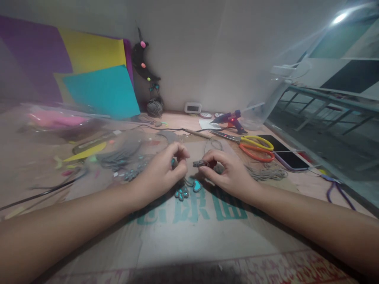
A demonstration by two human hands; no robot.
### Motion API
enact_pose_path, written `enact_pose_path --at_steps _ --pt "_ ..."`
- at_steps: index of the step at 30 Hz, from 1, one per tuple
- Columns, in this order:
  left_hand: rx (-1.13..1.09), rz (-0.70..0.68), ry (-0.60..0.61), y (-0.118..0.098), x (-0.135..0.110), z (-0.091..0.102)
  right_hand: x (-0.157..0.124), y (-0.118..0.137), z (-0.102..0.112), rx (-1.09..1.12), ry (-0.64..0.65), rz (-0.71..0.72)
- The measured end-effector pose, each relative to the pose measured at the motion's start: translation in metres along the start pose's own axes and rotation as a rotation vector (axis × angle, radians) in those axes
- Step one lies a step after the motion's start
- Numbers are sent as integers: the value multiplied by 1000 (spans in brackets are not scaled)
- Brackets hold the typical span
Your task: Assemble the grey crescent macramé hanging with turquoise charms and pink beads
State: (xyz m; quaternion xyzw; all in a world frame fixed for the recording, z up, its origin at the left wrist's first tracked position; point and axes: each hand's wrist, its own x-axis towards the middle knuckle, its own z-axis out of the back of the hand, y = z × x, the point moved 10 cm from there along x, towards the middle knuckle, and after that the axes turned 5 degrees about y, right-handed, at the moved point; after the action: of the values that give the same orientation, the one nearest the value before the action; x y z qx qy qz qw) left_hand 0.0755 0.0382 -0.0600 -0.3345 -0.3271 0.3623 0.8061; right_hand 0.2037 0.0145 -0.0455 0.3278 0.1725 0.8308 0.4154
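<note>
My right hand [226, 169] pinches a small bundle of grey cord [199, 163] between thumb and fingers. Close to its left, my left hand [170, 167] is curled with thumb and fingers drawn together; what lies between them is hidden. Below and between the hands are a petalled ornament [181, 193] and a drop-shaped one [197, 185], both turquoise with grey cord edging. More such turquoise pieces [134, 172] lie left of my left hand, blurred. A hank of grey cord [266, 172] rests beyond my right wrist.
Scissors with yellow and orange handles [257, 152] lie at right beside a phone [291, 156]. Behind stand a glue gun [231, 119] with a red light and a small white clock [193, 107]. Coloured sheets [102, 92] lean at the wall; a cardboard sheet [166, 240] covers the front.
</note>
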Motion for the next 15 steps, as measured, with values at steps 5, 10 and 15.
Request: enact_pose_path --at_steps 5,10,15 --pt "30 -43 3 -6 1 0 0 -1 -1 13 9 -10" --pt "31 -70 15 -9 1 0 0 -1 -1 15 13 -12" --pt "48 -76 -4 -6 -1 1 -1 -3 -2 12 16 -20"
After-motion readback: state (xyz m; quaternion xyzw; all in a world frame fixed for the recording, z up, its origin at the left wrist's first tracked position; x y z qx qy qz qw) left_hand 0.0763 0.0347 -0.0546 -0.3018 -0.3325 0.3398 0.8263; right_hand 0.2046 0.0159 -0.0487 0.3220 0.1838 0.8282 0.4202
